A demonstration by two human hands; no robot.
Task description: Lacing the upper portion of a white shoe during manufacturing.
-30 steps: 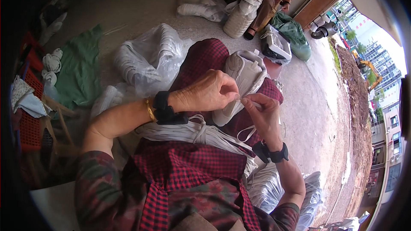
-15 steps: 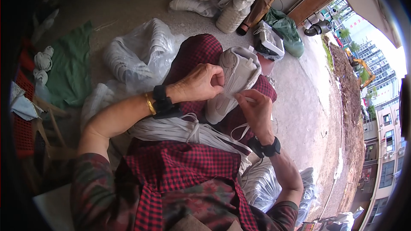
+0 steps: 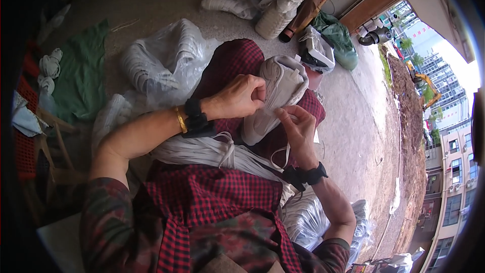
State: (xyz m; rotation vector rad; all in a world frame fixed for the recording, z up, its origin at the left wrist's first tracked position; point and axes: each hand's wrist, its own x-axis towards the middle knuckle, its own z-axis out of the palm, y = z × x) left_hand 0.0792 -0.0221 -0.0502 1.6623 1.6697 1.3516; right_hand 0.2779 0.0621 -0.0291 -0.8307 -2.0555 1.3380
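Shoe [image 3: 279,82] beneath left hand [image 3: 236,100], right hand [image 3: 301,132] | both pinched, contents unclear | red lettering [image 3: 419,34], distant, small

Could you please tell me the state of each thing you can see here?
Left hand: fingers curled in beside the shoe
Right hand: thumb and finger pinched together
Shoe: resting on the lap, lacing unclear
Lace bundle: tied together
Clear bag: filled with pale pieces
Green cloth: spread, rumpled
Green sack: bulging

Left hand [image 3: 237,97] curled, right hand [image 3: 299,130] pinching; forearms [image 3: 144,134] angled inward.
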